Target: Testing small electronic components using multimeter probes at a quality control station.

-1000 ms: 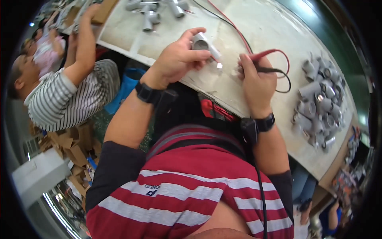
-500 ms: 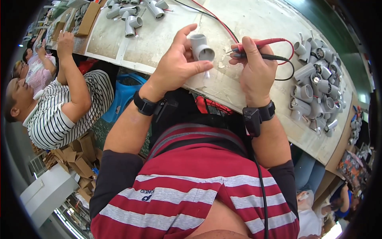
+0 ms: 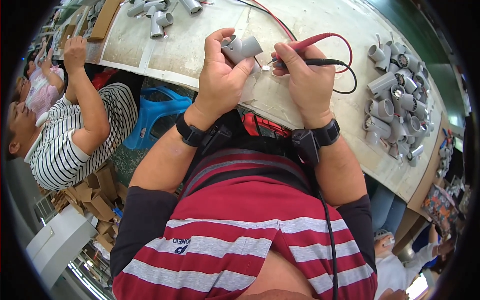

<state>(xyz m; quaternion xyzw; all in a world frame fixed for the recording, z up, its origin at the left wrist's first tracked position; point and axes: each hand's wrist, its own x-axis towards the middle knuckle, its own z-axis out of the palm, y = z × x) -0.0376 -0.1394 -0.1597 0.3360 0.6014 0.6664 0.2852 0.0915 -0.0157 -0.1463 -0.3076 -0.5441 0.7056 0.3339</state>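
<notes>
Left hand (image 3: 222,75) grips a grey part (image 3: 243,48); right hand (image 3: 305,75) pinches two probes (image 3: 312,52) at its plug, testing apparently under way, with a pile of parts (image 3: 395,105) waiting alongside.

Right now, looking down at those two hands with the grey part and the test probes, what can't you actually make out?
- Head view: where the probe tips meet the small white connector is too small to tell.
- The underside of the grey part is covered by the left hand.
- The probes' grips are wrapped by the right hand.
- Where the red and black leads end is out of sight.
- Pile of grey parts: details blur near the rim.
</notes>
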